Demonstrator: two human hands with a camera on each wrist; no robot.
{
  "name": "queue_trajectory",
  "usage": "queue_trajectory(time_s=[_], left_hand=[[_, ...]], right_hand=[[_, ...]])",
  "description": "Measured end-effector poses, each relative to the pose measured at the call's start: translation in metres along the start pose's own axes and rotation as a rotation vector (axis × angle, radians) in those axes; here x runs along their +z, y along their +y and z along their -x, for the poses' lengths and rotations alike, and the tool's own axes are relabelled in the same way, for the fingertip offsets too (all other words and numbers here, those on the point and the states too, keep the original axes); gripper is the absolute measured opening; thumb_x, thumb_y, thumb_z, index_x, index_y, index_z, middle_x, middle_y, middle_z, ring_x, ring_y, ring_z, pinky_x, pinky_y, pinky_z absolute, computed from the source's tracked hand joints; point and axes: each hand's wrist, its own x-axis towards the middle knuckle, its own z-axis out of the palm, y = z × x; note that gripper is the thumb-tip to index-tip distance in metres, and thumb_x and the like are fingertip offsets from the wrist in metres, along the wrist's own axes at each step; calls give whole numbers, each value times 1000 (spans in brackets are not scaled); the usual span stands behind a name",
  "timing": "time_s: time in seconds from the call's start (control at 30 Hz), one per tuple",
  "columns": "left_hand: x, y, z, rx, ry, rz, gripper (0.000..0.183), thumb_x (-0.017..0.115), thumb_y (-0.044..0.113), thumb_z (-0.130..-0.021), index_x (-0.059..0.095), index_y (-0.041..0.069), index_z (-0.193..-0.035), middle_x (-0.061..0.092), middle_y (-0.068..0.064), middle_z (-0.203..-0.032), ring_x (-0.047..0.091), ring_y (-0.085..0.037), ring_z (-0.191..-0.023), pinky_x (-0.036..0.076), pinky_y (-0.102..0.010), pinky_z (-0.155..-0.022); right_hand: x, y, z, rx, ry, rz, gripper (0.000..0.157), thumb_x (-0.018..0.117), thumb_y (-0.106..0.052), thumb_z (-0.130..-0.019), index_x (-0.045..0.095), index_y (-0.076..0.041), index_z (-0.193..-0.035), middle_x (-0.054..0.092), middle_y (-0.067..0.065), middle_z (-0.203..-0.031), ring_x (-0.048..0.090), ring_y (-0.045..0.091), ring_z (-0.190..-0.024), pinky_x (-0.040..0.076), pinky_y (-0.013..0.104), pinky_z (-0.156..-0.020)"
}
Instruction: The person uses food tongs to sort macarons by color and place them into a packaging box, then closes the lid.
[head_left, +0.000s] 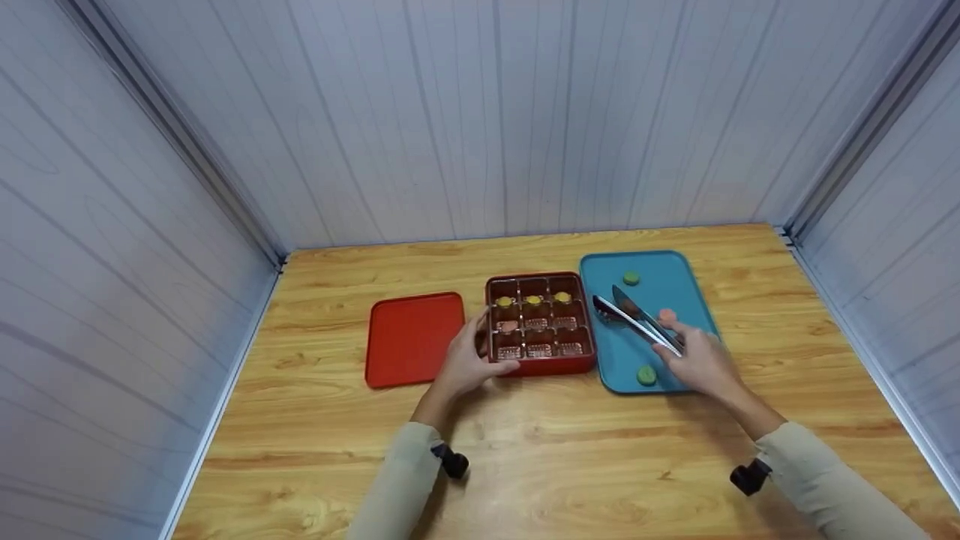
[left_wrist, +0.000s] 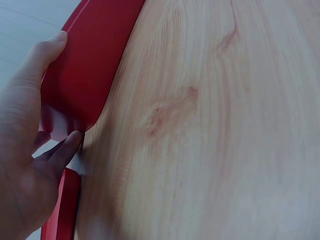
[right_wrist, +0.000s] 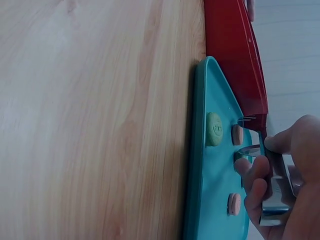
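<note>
A red divided box (head_left: pixel 555 365) stands mid-table, with a clear compartmented insert. Yellow macarons (head_left: pixel 533 301) sit in its back row, and one pink macaron (head_left: pixel 508 327) lies in the middle row's left compartment. My left hand (head_left: pixel 469 360) grips the box's front left corner, thumb along the front wall and fingers at the side. Over the blue tray (head_left: pixel 619 379), my right hand (head_left: pixel 701 361) holds metal tongs (right_wrist: pixel 277 187). Their arms are spread, the tips on either side of a pink macaron (right_wrist: pixel 237 135); whether they touch it I cannot tell.
Left of the box lies a flat red lid or tray (head_left: pixel 415 341). On the blue tray are a green macaron (head_left: pixel 646 375) near the front, another green macaron (head_left: pixel 631 278) at the back and a pink macaron (right_wrist: pixel 234 204). Pale panel walls (head_left: pixel 420 120) enclose the wooden table (head_left: pixel 540 450).
</note>
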Motion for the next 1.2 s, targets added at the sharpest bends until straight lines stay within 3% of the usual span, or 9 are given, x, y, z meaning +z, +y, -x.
queue_trajectory(time_s=[0.13,0.4,0.87,1.2], left_hand=[[0,0,-1,-2,-4,-3,126,104,41,-79,30,19,-179,46,-22,-177,48,-46,-163,46,-63,-132],[1,-2,-1,6,0,1,123,104,40,-81,32,15,-178,51,-23,-173,55,-44,-156,55,-56,-127],[0,0,-1,-10,0,-29,128,105,43,-78,30,18,-179,48,-20,-177,49,-45,-162,44,-63,-134],[0,-1,-1,-9,-2,-20,127,104,42,-79,30,18,-179,47,-21,-177,49,-45,-162,47,-61,-132]], right_hand=[[0,1,0,-11,6,6,50,78,-17,-105,68,10,-146,77,17,-92,59,18,-76,43,26,-63],[1,2,0,-38,34,27,42,79,-14,-102,74,6,-139,68,7,-74,54,16,-68,38,28,-59],[3,4,1,-46,33,39,38,76,-9,-102,75,4,-138,75,13,-84,55,16,-69,38,28,-59],[-1,3,0,-41,6,47,37,74,-9,-104,74,4,-138,72,12,-85,54,15,-68,39,26,-58]])
